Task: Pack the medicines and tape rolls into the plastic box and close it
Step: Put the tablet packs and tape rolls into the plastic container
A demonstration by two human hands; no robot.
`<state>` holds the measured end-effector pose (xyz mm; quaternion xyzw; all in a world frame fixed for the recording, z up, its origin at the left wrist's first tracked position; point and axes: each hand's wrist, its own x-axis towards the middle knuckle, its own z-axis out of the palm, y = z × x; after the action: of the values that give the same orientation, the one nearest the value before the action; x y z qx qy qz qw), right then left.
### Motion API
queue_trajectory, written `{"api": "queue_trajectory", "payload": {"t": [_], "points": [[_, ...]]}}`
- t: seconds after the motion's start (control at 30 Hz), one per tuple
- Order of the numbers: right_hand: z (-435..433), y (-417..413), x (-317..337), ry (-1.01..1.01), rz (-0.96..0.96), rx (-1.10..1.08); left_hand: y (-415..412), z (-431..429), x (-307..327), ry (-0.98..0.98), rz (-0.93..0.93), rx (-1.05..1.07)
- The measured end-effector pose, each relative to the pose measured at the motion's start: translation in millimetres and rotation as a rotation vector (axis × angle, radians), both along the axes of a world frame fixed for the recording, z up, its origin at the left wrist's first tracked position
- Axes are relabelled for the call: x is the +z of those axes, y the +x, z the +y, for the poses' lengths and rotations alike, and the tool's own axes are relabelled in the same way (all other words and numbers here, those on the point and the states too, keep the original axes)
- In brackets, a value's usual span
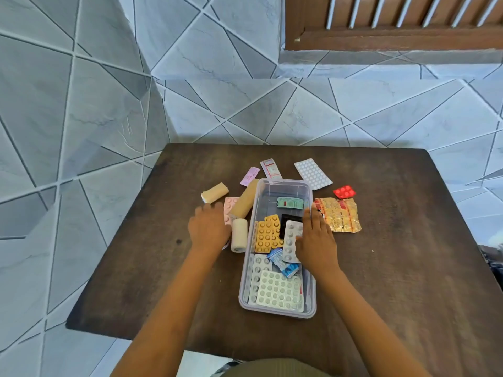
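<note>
A clear plastic box (255, 270) stands open in the middle of the dark table, holding several blister packs, among them an orange one (268, 235) and a white one (277, 291). My right hand (317, 243) is over the box's right rim, fingers on a silver blister strip (290, 240). My left hand (208, 227) hovers palm down left of the box, beside a cream tape roll (239, 235). A long tan roll (245, 200) leans at the box's left wall. Another tan roll (215, 192) lies farther left. A pink blister pack (229, 206) sits partly under the long roll.
Loose packs lie around the box: a white blister sheet (313, 174), a red pack (344, 191), a crumpled gold foil strip (339, 214), two pink-white strips (270, 168) (250, 176). Tiled walls close in behind the table (408, 268) and on its left. I cannot see a lid.
</note>
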<state>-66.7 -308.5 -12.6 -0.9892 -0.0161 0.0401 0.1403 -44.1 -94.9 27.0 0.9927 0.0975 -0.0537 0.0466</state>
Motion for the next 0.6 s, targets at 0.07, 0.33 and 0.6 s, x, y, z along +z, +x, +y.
{"api": "queue_trajectory", "payload": {"t": [0.07,0.33,0.6], "points": [[0.0,-2.2,0.1,-0.007,-0.005,-0.005,-0.4,11.1,-9.0,-0.07,0.216,0.055],[57.4,15.6,31.9,0.157,-0.062,0.301,-1.3,19.3,-17.0,-0.235,0.199,0.069],[135.3,41.6,4.0,-0.464,0.208,0.442,-1.2,54.6,-17.1,-0.28,0.109,0.11]]}}
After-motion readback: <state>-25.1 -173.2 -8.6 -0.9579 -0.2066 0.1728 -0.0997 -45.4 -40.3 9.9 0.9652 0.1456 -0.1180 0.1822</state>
